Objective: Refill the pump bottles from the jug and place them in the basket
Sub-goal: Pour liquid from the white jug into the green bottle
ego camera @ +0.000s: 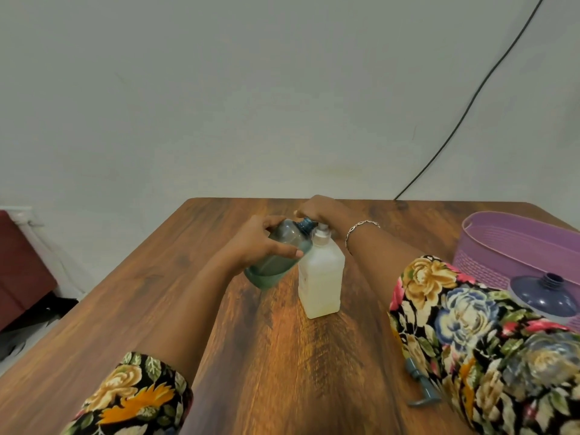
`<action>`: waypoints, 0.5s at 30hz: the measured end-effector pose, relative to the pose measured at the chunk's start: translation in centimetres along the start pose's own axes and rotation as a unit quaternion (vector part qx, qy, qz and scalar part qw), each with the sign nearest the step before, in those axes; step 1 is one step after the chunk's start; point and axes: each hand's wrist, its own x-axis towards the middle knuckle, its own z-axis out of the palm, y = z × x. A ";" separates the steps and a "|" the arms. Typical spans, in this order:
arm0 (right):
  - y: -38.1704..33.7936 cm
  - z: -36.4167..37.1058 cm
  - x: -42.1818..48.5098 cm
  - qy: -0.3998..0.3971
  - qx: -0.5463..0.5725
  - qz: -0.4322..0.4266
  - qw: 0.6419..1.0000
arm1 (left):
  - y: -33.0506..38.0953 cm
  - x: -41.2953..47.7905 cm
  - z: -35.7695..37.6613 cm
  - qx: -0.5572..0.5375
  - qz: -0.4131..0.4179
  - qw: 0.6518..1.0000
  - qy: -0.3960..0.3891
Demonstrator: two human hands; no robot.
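Across the worktop (219, 340), the purple basket (489, 255) sits far right; centre, the white bottle (320, 277) stands upright; your left grip (254, 243) is clamped round the tilted green bottle (273, 270) beside it; whether your right grip (320, 210) at the neck holds anything, I cannot tell; keep that neck raised; the loose pump (422, 384) likely goes on next.

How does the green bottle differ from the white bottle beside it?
The green bottle is tilted, gripped in the left hand; the white bottle stands upright on the table. The green bottle is tinted and rounded; the white bottle is milky and square-sided. The green bottle's threaded neck is bare; the white bottle has a white top fitted. Both are translucent plastic.
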 end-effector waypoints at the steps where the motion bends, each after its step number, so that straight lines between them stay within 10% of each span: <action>1: -0.1 -0.4 -0.3 0.003 0.035 0.005 0.999 | 0.2 0.0 -0.1 -0.013 0.002 1.000 0.002; 15: 0.2 0.5 0.1 -0.023 -0.030 -0.010 0.999 | -0.3 0.1 0.0 -0.045 0.006 0.999 -0.029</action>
